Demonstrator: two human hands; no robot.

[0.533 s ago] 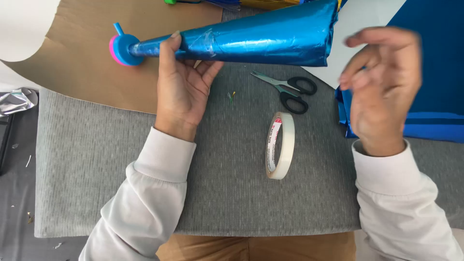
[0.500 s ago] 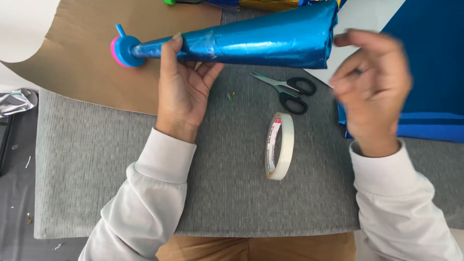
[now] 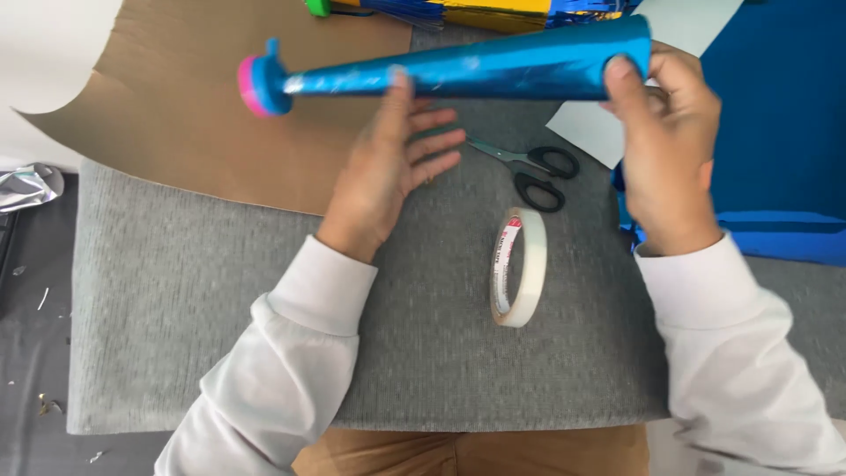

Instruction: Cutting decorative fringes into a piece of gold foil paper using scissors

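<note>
**Inspector A:** Fingers first. What does the right hand (image 3: 665,150) show?

**Inspector B:** Thumb and fingers are wrapped around the wide end of the blue foil cone (image 3: 476,66), gripping it. The left hand (image 3: 388,167) is spread open beneath the cone's middle, thumb tip touching its underside, fingers loose.

**Inspector A:** Position of the cone?

**Inspector B:** Held nearly level above the grey cushion (image 3: 220,326), its narrow end with the pink and blue cap (image 3: 258,84) over the brown cardboard sheet (image 3: 176,115).

**Inspector A:** Surroundings, relative to the cone?

**Inspector B:** Black-handled scissors (image 3: 533,167) lie just below it on the cushion. A roll of white tape (image 3: 518,266) stands on edge further below. Blue foil sheets (image 3: 780,132) lie beyond its wide end.
</note>
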